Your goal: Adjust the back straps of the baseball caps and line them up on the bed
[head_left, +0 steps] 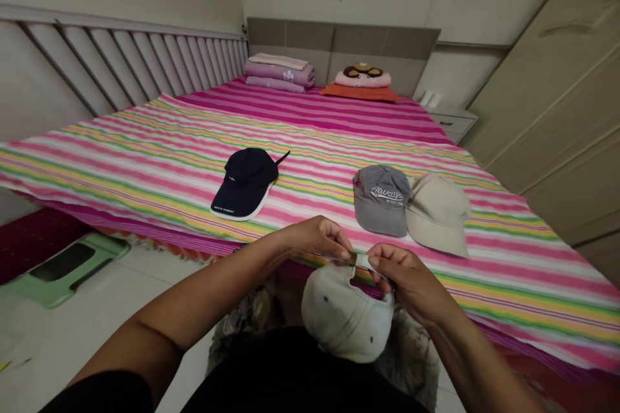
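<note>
Close to my body hangs a pale baseball cap (346,316), its crown toward me and its rear opening facing up. My left hand (322,239) pinches the left part of its back strap, beside a small brass-coloured buckle (353,259). On the other side, my right hand (400,271) has the white strap (362,261) between thumb and fingers. Beyond my hands, a grey cap (382,200) with white lettering lies against a beige cap (438,213) on the bed. A navy cap (247,184) with a white-edged brim rests farther left, its strap end sticking out.
The bed has a striped sheet (159,161). Folded purple bedding (281,74) and a pink pile (363,80) on an orange cloth (358,93) lie by the headboard (310,39). A green stool (62,271) stands on the floor at left; a nightstand (450,121) is at right.
</note>
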Demonstrator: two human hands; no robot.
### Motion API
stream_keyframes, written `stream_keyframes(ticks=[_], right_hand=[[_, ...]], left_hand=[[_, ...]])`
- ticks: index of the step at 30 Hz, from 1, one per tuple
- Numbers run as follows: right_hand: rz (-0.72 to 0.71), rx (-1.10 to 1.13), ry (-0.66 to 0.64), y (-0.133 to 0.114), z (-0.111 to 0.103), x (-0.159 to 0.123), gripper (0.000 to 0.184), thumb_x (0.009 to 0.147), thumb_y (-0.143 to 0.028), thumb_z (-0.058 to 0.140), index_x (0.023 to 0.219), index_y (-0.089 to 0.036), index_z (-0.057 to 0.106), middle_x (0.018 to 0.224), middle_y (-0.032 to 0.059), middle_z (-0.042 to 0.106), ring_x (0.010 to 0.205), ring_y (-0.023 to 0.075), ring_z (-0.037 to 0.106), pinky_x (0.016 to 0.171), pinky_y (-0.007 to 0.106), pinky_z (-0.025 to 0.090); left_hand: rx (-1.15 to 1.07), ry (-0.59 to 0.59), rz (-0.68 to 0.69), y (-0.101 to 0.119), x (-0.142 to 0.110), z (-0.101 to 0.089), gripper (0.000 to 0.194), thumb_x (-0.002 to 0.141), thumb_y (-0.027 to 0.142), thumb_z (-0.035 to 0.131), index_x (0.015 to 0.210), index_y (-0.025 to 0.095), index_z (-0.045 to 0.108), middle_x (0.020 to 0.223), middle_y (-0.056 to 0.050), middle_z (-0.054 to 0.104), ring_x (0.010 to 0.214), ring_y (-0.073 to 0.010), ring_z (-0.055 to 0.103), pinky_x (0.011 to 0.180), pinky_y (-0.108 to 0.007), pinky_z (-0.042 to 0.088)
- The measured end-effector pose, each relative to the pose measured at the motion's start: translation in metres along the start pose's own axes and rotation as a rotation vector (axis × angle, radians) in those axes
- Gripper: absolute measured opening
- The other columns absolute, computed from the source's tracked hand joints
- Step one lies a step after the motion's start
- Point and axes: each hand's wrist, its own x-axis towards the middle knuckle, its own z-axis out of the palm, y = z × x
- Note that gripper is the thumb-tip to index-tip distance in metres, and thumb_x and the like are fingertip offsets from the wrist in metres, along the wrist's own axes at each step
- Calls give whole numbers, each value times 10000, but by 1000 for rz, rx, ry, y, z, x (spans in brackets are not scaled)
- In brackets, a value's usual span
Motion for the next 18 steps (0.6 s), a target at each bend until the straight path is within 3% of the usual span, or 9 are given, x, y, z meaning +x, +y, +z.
stream_keyframes(ticks=[7, 18], right_hand=[[21, 33, -35, -3, 1, 0, 252, 648, -344, 684, 611, -136, 545, 478, -42, 499, 385, 40, 344, 415, 190, 238], [14, 81, -63, -2, -1, 6, 241, 643, -327, 696, 631, -131, 557, 473, -47, 502, 366, 31, 343, 387, 170, 264]], left_hand=[[-63, -200, -2, -1, 7, -1, 331, 513, 275, 781, 733, 128, 582, 693, 19, 573, 630, -55, 514, 621, -196, 383], [-152, -220, 93, -2, 9, -4, 340, 515, 200, 767, 733, 134, 514, 667, 21, 553, 569, -61, 504, 514, -177, 347]])
